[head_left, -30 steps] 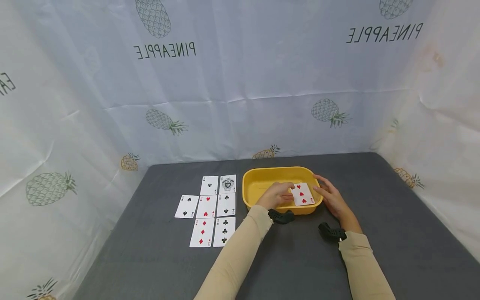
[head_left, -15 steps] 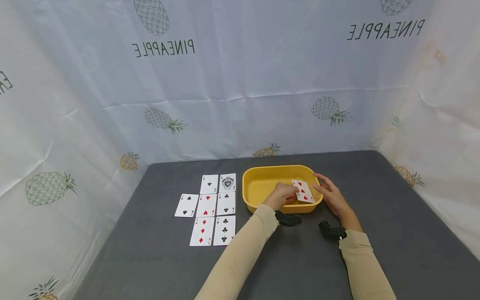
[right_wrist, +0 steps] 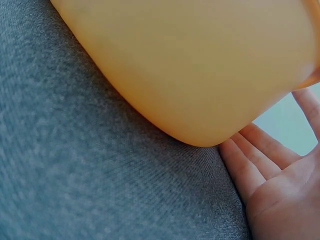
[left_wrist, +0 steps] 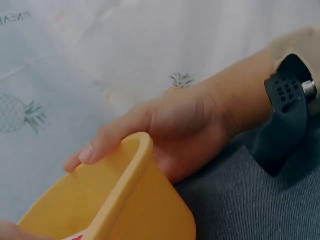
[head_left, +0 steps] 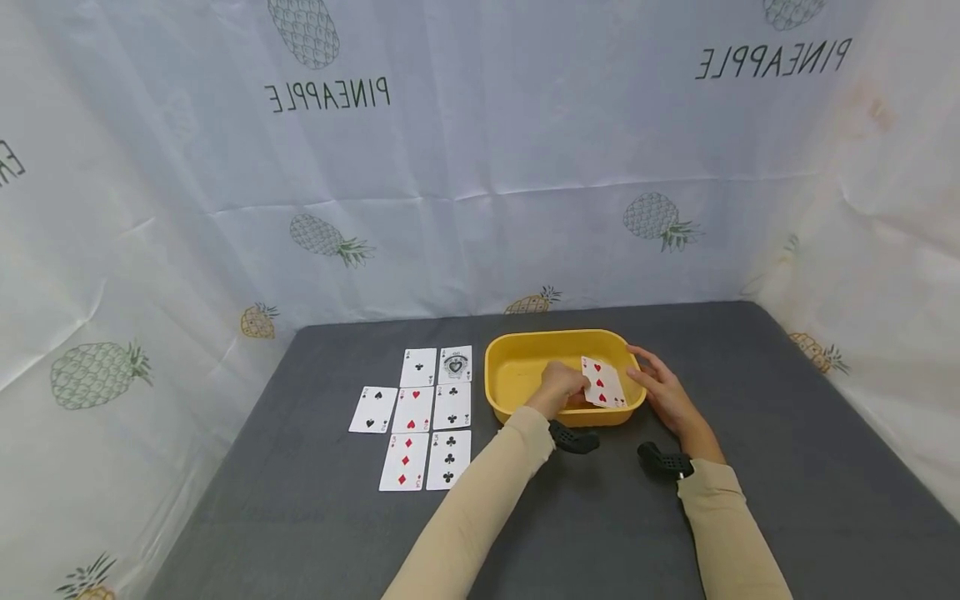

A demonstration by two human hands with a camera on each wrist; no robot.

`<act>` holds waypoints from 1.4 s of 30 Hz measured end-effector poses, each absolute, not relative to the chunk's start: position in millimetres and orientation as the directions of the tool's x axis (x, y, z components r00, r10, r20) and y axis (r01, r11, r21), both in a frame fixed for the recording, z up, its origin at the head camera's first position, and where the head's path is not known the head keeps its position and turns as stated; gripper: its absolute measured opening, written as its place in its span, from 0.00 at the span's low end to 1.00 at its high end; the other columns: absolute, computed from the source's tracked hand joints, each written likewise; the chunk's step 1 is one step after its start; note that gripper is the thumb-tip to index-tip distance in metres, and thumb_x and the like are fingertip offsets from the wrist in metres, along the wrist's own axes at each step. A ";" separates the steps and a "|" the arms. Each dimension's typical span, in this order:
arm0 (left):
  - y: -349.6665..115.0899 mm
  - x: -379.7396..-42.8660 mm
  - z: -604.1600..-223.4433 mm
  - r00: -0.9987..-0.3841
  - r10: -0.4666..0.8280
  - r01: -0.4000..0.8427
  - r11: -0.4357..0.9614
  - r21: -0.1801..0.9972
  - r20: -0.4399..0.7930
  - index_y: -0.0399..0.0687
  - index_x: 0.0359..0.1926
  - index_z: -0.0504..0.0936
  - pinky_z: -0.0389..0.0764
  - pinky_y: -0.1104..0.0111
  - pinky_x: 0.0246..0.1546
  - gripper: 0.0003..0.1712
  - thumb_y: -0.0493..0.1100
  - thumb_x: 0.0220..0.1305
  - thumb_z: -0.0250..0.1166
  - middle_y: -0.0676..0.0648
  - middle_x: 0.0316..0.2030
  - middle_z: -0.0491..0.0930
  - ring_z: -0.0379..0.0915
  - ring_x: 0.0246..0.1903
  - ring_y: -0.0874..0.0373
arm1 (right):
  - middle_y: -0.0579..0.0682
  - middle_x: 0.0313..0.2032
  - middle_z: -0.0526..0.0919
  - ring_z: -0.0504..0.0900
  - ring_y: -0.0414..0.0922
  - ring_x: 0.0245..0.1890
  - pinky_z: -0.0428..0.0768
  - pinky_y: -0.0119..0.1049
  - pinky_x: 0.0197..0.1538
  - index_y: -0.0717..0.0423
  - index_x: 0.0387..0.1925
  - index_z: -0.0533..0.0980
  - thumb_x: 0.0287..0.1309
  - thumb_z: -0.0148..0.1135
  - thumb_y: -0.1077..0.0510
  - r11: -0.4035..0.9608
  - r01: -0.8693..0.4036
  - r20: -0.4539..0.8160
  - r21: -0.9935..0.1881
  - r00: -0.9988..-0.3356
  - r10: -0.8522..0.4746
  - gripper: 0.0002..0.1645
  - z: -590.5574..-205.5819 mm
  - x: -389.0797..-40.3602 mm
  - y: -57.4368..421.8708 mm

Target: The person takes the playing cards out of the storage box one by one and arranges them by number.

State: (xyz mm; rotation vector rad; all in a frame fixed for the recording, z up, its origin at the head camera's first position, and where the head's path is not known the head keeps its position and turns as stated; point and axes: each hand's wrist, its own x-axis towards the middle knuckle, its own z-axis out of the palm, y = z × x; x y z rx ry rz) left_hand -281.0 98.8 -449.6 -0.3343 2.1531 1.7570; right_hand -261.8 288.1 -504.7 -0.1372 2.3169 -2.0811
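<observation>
My left hand (head_left: 561, 386) reaches into the yellow plastic tray (head_left: 525, 337) and pinches a three of hearts (head_left: 604, 385) by its left edge. The card leans, with its face up. Whether more cards lie under it is hidden. At the tray's right end my right hand (head_left: 670, 402) holds the rim. The left wrist view shows this right hand (left_wrist: 185, 122) with its fingertips over the rim. In the right wrist view, fingers (right_wrist: 257, 150) lie against the outside of the tray wall.
Left of the tray, several playing cards lie face up in rows: aces (head_left: 418, 368) at the back, twos (head_left: 412, 410) in the middle, threes (head_left: 405, 462) in front. A pineapple-print curtain (head_left: 480, 150) encloses the dark grey table (head_left: 322, 533).
My left hand moved right onto the card and took hold of it. The card tilted up, then shifted slightly left. My right hand stays on the rim, and the laid-out cards have not moved.
</observation>
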 end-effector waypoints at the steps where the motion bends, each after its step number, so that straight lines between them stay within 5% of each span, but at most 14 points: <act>1: 97.2 -281.3 -449.2 -0.919 0.029 -0.378 0.226 0.898 -0.394 0.32 0.39 0.81 0.88 0.65 0.36 0.09 0.28 0.54 0.66 0.39 0.36 0.85 0.86 0.34 0.48 | 0.70 0.69 0.55 0.74 0.23 0.48 0.77 0.15 0.48 0.50 0.73 0.53 0.71 0.51 0.51 0.107 -0.047 0.039 -0.993 -0.996 -0.081 0.34 -504.0 -261.8 288.1; 4: 92.9 -282.0 -449.5 -0.931 0.025 -0.343 0.282 0.896 -0.364 0.32 0.38 0.83 0.87 0.66 0.34 0.08 0.29 0.54 0.66 0.40 0.36 0.86 0.85 0.33 0.50 | 0.68 0.68 0.59 0.74 0.23 0.48 0.78 0.16 0.47 0.51 0.73 0.53 0.71 0.51 0.52 0.100 -0.055 0.046 -0.993 -0.995 -0.087 0.34 -502.4 -260.8 288.1; 10: 82.8 -281.7 -447.8 -0.937 0.059 -0.312 0.301 0.901 -0.344 0.33 0.40 0.85 0.87 0.64 0.42 0.10 0.31 0.56 0.66 0.40 0.39 0.86 0.85 0.36 0.51 | 0.46 0.58 0.69 0.76 0.25 0.49 0.79 0.19 0.48 0.51 0.73 0.54 0.70 0.52 0.52 0.079 -0.056 0.048 -0.995 -0.994 -0.093 0.34 -503.0 -259.0 288.3; 17: 65.8 -283.6 -438.1 -0.920 0.166 -0.322 0.199 0.926 -0.356 0.32 0.45 0.84 0.85 0.62 0.50 0.12 0.33 0.60 0.64 0.39 0.44 0.86 0.81 0.36 0.54 | 0.68 0.70 0.55 0.73 0.23 0.49 0.77 0.16 0.49 0.50 0.73 0.54 0.70 0.52 0.50 0.100 -0.020 0.013 -0.995 -0.998 -0.067 0.35 -501.1 -258.9 286.2; 23: 55.1 -287.9 -430.4 -0.909 0.202 -0.323 0.211 0.923 -0.364 0.35 0.45 0.85 0.85 0.65 0.49 0.12 0.36 0.60 0.66 0.39 0.44 0.86 0.77 0.30 0.59 | 0.58 0.65 0.63 0.74 0.23 0.49 0.78 0.17 0.49 0.51 0.72 0.54 0.69 0.53 0.51 0.086 -0.035 0.028 -0.996 -0.996 -0.080 0.35 -500.3 -258.1 288.1; 32: 30.7 -286.5 -412.2 -0.910 0.261 -0.284 0.174 0.943 -0.323 0.32 0.51 0.82 0.80 0.57 0.59 0.17 0.35 0.62 0.64 0.35 0.49 0.83 0.76 0.26 0.64 | 0.71 0.72 0.50 0.73 0.21 0.49 0.77 0.15 0.48 0.49 0.73 0.54 0.69 0.53 0.50 0.089 -0.022 0.015 -0.996 -0.997 -0.077 0.36 -500.7 -259.0 286.9; 42: -10.4 -281.4 -397.3 -0.924 0.260 -0.224 0.227 0.948 -0.281 0.35 0.55 0.80 0.82 0.60 0.56 0.19 0.37 0.64 0.63 0.35 0.51 0.81 0.78 0.29 0.66 | 0.70 0.71 0.52 0.74 0.21 0.49 0.77 0.16 0.48 0.46 0.72 0.56 0.69 0.53 0.49 0.080 -0.035 0.028 -0.996 -0.996 -0.081 0.34 -501.7 -258.9 288.3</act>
